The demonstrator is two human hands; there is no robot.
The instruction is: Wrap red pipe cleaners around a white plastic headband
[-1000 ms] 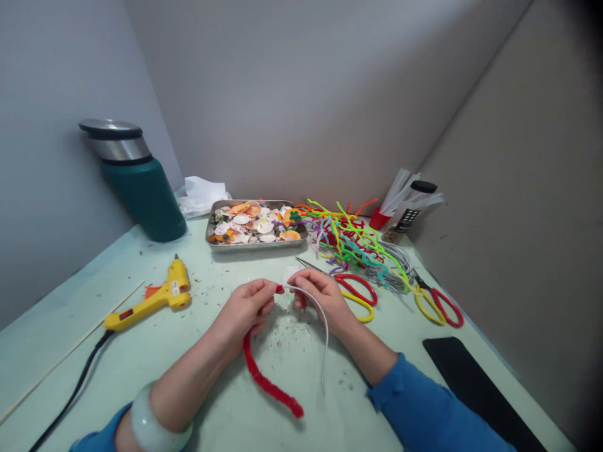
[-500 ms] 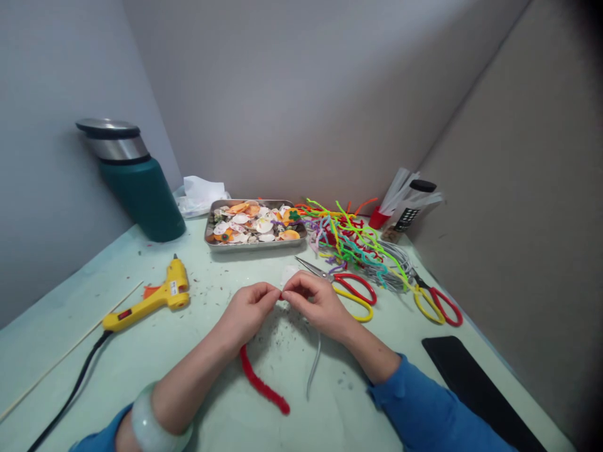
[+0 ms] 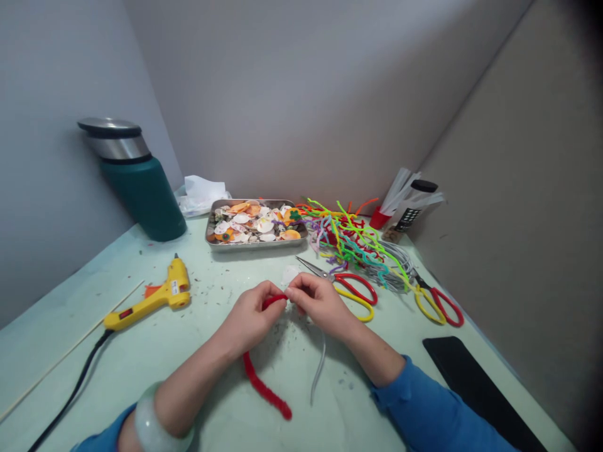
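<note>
In the head view, my left hand point(image 3: 252, 317) is closed in a pinch around a fuzzy red pipe cleaner point(image 3: 267, 389). One stretch of it shows along the forefinger, and its loose end curves down below the wrist towards me. My right hand point(image 3: 320, 304) meets the left one fingertip to fingertip, its thumb and forefinger pinched at the red end. From under the right hand hangs a thin grey wire point(image 3: 319, 370); the fingers hide its upper part. Just beyond that hand lie scissors point(image 3: 355, 301) with one red and one yellow handle.
At the back stands a metal tray point(image 3: 257, 247) of shells, beside a heap of coloured pipe cleaners point(image 3: 353, 245). A yellow glue gun point(image 3: 155, 304) and green bottle point(image 3: 144, 194) are left. Second scissors point(image 3: 438, 304) and a black flat object point(image 3: 475, 383) lie right.
My left fingers have shifted, so more of the red pipe cleaner shows along the forefinger. The hands remain together; the red loose end and the grey wire have moved slightly right and nearer me.
</note>
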